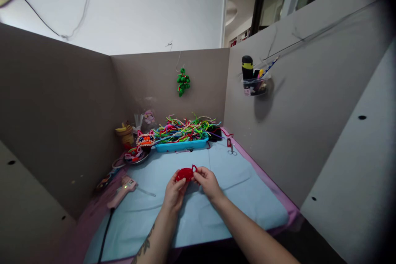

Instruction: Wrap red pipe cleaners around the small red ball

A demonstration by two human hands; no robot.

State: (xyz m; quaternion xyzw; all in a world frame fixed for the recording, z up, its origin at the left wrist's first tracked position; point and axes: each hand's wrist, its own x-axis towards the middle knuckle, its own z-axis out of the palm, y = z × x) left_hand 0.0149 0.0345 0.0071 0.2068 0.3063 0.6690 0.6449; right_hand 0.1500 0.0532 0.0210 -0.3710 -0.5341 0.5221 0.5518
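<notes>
Above the middle of the blue-covered table, a red fuzzy craft piece (185,173), which looks like bent pipe cleaner, is held between both hands. My left hand (175,192) grips its left side, thumb in front. My right hand (208,182) pinches a small red loop (194,168) with a whitish middle at the piece's right end. Fingers hide part of the piece, and its exact shape cannot be made out.
A blue tray (182,146) heaped with colourful pipe cleaners stands at the back. Left are a metal bowl (142,158) of craft pieces and a pink glue gun (123,193) with a black cord. Small scissors (232,152) lie back right. Grey partitions enclose the table.
</notes>
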